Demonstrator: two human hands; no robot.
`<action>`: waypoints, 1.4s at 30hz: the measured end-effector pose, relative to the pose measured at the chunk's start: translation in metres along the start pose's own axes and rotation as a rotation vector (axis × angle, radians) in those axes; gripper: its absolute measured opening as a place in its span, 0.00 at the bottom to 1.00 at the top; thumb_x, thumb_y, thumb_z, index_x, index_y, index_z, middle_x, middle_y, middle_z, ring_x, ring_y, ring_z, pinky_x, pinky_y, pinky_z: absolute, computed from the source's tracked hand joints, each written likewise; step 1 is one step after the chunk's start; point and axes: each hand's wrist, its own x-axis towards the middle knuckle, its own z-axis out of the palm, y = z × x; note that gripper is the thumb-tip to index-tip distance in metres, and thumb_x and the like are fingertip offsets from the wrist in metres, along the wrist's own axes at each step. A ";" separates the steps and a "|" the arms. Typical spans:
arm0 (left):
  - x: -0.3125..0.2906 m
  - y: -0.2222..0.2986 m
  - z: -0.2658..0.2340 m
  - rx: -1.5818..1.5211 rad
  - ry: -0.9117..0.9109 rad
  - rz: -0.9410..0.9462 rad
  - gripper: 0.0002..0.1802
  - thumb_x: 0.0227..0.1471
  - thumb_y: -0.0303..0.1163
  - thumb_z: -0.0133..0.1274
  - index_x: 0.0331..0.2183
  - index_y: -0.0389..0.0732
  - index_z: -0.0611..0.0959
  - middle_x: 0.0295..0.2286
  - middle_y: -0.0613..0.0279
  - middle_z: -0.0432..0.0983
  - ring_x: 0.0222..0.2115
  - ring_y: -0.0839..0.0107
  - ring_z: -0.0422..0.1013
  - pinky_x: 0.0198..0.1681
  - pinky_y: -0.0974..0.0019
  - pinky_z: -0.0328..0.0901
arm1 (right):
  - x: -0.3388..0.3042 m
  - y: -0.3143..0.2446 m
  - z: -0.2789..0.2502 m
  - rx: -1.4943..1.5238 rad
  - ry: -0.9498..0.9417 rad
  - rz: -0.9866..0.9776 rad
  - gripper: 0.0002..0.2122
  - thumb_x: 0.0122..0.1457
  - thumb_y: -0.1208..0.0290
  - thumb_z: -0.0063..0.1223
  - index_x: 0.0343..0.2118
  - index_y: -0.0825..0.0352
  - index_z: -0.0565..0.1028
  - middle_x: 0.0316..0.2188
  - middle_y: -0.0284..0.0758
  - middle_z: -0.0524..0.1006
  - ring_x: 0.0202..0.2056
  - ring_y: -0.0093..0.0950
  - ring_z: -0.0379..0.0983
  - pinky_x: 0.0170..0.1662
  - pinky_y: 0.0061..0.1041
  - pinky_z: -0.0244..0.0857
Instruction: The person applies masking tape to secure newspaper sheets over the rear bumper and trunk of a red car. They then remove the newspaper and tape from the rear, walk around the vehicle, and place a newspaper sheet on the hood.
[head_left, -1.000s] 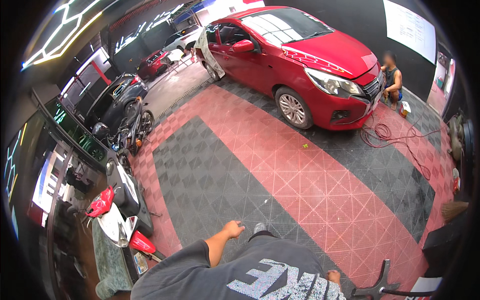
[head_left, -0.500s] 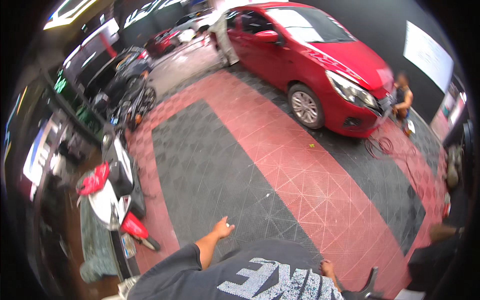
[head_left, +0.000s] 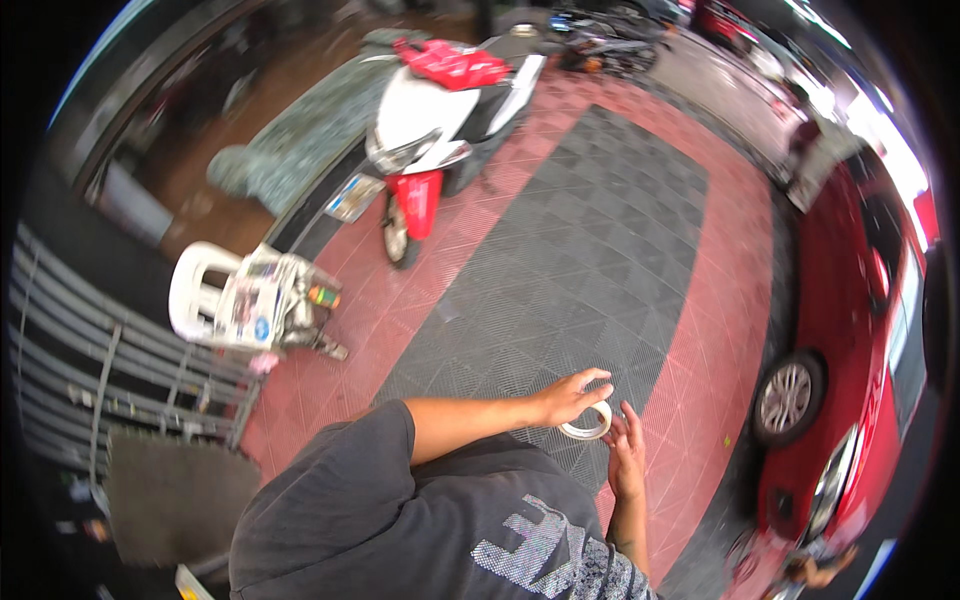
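At the far left a grey ribbed shutter (head_left: pixel 70 330) runs down the edge of the view, with a dark mat (head_left: pixel 165 495) on the ground below it. Just right of the shutter stands a white plastic chair (head_left: pixel 200 295) at the left edge of the red floor tiles (head_left: pixel 330 350); it is piled with white packages and papers (head_left: pixel 262 300) bearing small blue and red labels, their print too small to tell. Behind it a grey-green cloth (head_left: pixel 300 130) covers a long low shape. A white and red scooter (head_left: pixel 440 120) is parked at the far left corner of the tiled floor, its pale rectangular number plate (head_left: pixel 352 197) tilted toward the chair.

In the middle, over the dark grey tile strip (head_left: pixel 560 260), the left hand (head_left: pixel 570 397) reaches across the body and grips a roll of pale tape (head_left: pixel 588 422) from above, fingers curled over its rim. The roll is in the air, not on the floor. The right hand (head_left: pixel 625 455) rises just below and to the right of the roll, fingers spread and loose, its fingertips at or very near the roll's lower edge; whether they touch I cannot tell. The two hands are close together around the roll.

At the right edge stands a red car (head_left: pixel 860 380), its front wheel (head_left: pixel 790 397) on the red tiles.
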 end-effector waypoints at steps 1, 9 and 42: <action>-0.004 -0.009 -0.016 -0.029 0.079 0.024 0.35 0.68 0.56 0.46 0.64 0.42 0.66 0.31 0.62 0.75 0.22 0.78 0.66 0.27 0.69 0.66 | 0.021 -0.002 0.021 -0.028 -0.076 0.055 0.29 0.68 0.66 0.55 0.67 0.70 0.58 0.46 0.42 0.79 0.49 0.31 0.76 0.54 0.31 0.67; -0.109 -0.075 -0.116 -0.060 0.609 -0.264 0.34 0.63 0.50 0.56 0.63 0.42 0.70 0.43 0.50 0.80 0.44 0.64 0.77 0.45 0.59 0.72 | 0.097 0.047 0.071 0.154 -0.238 0.547 0.26 0.68 0.71 0.51 0.67 0.63 0.58 0.31 0.32 0.75 0.35 0.27 0.74 0.44 0.33 0.72; -0.478 -0.532 -0.669 -1.077 2.065 -0.946 0.34 0.56 0.51 0.61 0.52 0.30 0.79 0.48 0.49 0.79 0.42 0.55 0.77 0.40 0.50 0.72 | 0.103 0.162 0.262 -1.143 0.039 1.071 0.11 0.66 0.77 0.46 0.46 0.69 0.80 0.18 0.24 0.66 0.16 0.16 0.62 0.19 0.21 0.68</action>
